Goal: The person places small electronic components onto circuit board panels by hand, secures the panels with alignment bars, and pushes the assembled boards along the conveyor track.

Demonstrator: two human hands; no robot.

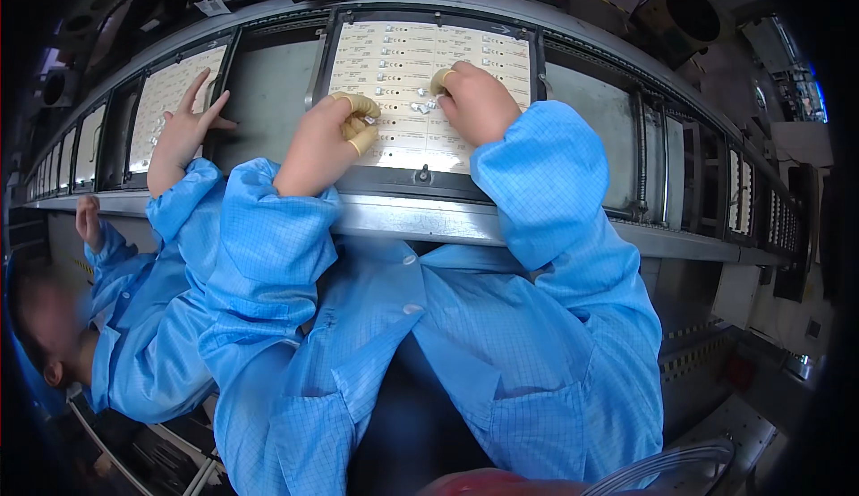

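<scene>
Left hand (324,143) and right hand (476,101) rest on a pale panel (407,93); both hands' fingers curl, pinching small silver parts (420,107); a co-worker's hand (185,129) lies flat on another panel (170,93).

Bright, even light from overhead falls on the centre; the pale printed panel (420,93) glares slightly. Fisheye bends straight edges, corners go dark, and the lower left is blurred.

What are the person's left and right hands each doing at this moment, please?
Left hand: fingers curled, pinching a small part over the pale panel.
Right hand: fingers curled, resting on the panel beside small silvery parts; whether it grips one cannot be told.
</scene>
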